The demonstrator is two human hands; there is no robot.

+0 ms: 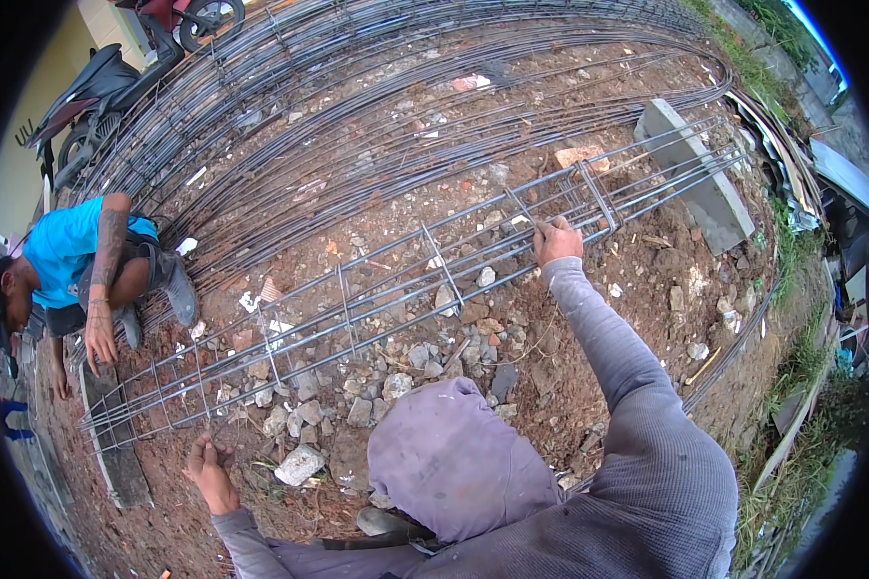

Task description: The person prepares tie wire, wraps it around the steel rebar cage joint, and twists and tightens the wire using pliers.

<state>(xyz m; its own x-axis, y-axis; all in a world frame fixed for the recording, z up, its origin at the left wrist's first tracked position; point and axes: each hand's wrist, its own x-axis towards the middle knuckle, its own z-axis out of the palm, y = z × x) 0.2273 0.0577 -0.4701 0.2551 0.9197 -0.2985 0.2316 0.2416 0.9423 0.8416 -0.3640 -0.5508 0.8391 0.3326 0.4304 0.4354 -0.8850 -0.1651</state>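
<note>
A long rebar cage (347, 322) of steel bars and square stirrups lies diagonally before me, raised off rubble and soil. My right hand (559, 241) is closed around a steel stirrup (519, 206) towards the cage's right part, at the bars. To its right, more stirrups (599, 195) are bunched together. My left hand (211, 474) hovers just below the cage's left part, fingers curled near one another; whether it pinches a thin wire is unclear. The cage's ends rest on a concrete slab (695, 177) at right and a board-like support (119, 470) at left.
A co-worker (80, 253) in a blue shirt squats at the cage's left end, one hand hanging near it. Long loose rebars (405, 101) cover the ground beyond. Broken stones (300, 465) lie near my knee. A motorbike (94, 108) stands upper left.
</note>
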